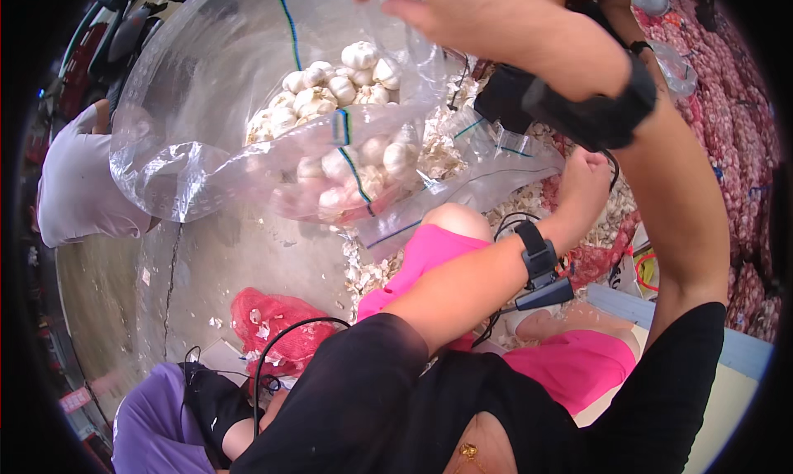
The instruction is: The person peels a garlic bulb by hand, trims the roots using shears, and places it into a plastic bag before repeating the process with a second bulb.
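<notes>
A large clear plastic bag (192,170) with blue-green stripes spreads across the upper left. White garlic bulbs (316,101) lie inside it, some seen through its folds. At the top, my right hand (412,3) is raised, blurred, with a pinch of thin clear plastic between thumb and fingers. My left hand (585,177), right of centre, is closed at the narrow end of a gathered clear plastic sheet (489,175), above my knee. Whether this sheet belongs to the same bag cannot be told. Both wrists wear black straps with devices.
Loose garlic skins (443,155) litter the concrete floor. A red mesh sack (279,325) lies lower left. Piled netted garlic (731,164) fills the right side. A person in white (93,183) is at left, a person in purple (161,418) lower left, another person's arm (626,25) upper right. Black cables loop near my arms.
</notes>
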Available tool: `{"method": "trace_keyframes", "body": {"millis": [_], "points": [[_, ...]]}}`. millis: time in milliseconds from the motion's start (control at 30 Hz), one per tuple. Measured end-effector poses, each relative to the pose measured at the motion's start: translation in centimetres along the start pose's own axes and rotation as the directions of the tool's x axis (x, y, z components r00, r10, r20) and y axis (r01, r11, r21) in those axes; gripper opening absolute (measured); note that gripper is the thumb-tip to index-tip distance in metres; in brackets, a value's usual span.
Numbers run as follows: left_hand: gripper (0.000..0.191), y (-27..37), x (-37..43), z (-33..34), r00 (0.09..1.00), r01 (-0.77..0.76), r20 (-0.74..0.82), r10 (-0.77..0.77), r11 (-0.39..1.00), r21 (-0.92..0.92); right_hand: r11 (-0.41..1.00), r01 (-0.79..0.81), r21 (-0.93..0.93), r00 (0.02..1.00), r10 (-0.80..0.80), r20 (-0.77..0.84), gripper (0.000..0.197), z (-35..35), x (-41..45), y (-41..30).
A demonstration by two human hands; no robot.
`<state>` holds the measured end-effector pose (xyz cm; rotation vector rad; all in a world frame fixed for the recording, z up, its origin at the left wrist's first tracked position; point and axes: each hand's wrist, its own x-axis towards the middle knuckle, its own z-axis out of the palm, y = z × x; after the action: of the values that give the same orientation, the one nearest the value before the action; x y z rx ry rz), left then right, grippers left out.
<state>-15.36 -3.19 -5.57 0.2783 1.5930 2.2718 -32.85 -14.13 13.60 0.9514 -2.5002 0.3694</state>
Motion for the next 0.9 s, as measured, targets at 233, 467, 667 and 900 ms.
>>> {"method": "trace_keyframes", "body": {"millis": [233,467,667,900], "points": [[0.016,8.9,0.6,-1.5,0.998,-0.05,-0.061,0.025,0.888,-0.457,0.762,-0.647,0.032,0.757,0.646,-0.099,0.03,-14.5,-16.0,-4.5],[0.031,7.3,-2.1,1.6,0.872,0.49,0.285,-0.399,0.694,-0.528,0.422,-0.771,0.478,0.473,0.881,-0.015,0.044,-10.9,-31.2,-10.8],[0.056,4.4,-7.2,6.2,0.619,0.751,0.618,-0.485,0.594,-0.287,0.388,-0.596,0.703,0.312,0.919,-0.243,0.041,-9.4,-40.1,-13.3],[0.036,1.7,-10.7,7.4,0.58,0.275,0.76,-0.294,0.948,0.157,0.189,-0.398,0.898,0.036,0.981,-0.191,0.043,-9.7,-47.2,-14.7]]}}
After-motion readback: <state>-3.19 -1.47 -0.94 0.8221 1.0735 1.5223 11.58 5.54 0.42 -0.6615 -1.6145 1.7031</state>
